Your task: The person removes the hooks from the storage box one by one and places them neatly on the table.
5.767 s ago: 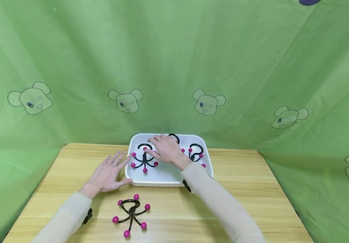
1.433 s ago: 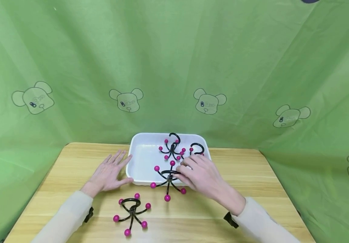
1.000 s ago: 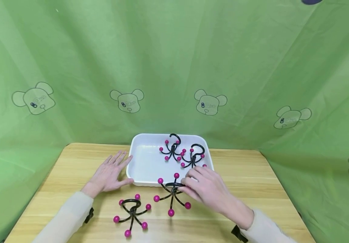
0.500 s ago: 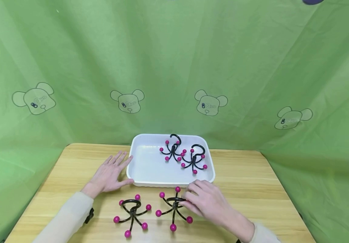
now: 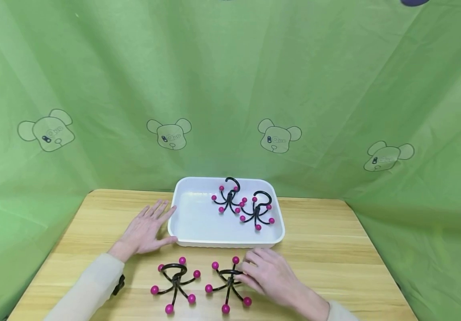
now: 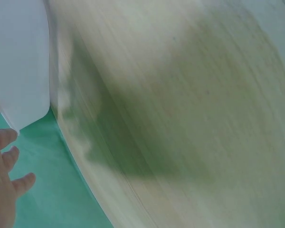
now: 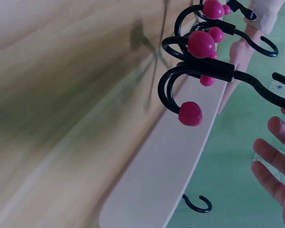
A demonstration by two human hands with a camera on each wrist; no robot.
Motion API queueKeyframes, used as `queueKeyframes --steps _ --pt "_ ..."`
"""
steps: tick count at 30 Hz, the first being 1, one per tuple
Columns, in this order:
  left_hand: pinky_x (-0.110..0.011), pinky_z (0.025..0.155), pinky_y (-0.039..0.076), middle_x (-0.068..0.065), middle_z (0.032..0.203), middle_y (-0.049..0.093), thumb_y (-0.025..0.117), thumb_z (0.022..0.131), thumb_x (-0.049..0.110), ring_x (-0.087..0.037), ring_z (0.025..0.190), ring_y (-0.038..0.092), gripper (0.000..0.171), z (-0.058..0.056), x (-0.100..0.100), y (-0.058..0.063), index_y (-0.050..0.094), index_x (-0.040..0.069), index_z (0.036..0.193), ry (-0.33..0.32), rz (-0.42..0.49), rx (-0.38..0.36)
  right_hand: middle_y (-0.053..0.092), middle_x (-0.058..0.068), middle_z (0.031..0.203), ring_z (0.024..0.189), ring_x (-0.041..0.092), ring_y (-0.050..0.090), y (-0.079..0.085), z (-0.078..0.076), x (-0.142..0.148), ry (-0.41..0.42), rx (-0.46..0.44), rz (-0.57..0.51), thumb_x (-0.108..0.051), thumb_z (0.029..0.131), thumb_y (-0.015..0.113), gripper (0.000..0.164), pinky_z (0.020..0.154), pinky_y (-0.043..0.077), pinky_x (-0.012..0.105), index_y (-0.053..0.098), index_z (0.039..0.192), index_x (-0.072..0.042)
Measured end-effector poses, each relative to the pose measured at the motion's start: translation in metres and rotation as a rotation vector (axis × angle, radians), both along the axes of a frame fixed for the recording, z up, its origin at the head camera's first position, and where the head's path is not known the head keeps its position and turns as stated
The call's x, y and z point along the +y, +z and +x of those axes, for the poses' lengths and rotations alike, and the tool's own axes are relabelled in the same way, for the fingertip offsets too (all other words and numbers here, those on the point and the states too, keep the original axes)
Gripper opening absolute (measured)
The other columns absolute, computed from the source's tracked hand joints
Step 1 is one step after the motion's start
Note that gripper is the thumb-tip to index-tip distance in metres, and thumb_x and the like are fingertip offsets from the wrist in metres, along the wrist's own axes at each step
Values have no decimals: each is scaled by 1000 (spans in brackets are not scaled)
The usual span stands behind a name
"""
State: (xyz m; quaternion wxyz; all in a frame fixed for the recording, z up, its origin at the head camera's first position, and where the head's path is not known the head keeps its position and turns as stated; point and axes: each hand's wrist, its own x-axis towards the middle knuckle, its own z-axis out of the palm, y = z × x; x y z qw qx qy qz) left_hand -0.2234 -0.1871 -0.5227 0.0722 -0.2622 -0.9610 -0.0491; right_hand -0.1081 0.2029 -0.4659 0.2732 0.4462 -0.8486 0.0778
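Observation:
My right hand point(image 5: 268, 274) pinches the curved hook of a black multi-arm hook hanger point(image 5: 230, 281) with pink balls on its arm ends. This hanger is upright, low over the table in front of the tray; the right wrist view shows its stem point(image 7: 213, 67) and the fingers point(image 7: 273, 156) at the hook. To its left a matching hanger point(image 5: 175, 280) stands on the table, hook up. My left hand point(image 5: 144, 229) lies with spread, straight fingers at the left side of the white tray point(image 5: 222, 244), its fingertips right at the rim.
Inside the tray, two more hangers, a back one point(image 5: 229, 196) and a right one point(image 5: 257, 211), stand close together in the right half. The wooden table point(image 5: 327, 249) is bordered by a green curtain point(image 5: 222, 89) with mouse-head drawings behind and at both sides.
My right hand has carried a hanger from the tray's left part over the front rim and lowered it beside the one on the table. My left hand has stayed at the tray.

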Motion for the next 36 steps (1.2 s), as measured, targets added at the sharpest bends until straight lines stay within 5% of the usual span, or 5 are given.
queueKeyframes --steps 14,36 --pt "-64 129 33 -20 172 32 56 93 77 -40 161 30 99 -1 2 3 32 15 166 -1 4 -4 69 -15 91 90 5 65 -9 -2 -3 -22 -48 -30 -40 95 74 12 83 59 24 72 91 -28" --pt "-64 129 34 -21 171 33 57 93 76 -41 160 32 99 0 1 0 33 14 166 -4 9 5 69 -12 94 90 5 65 -11 -5 0 -43 -61 -9 -48 103 62 27 84 60 25 73 100 -24"
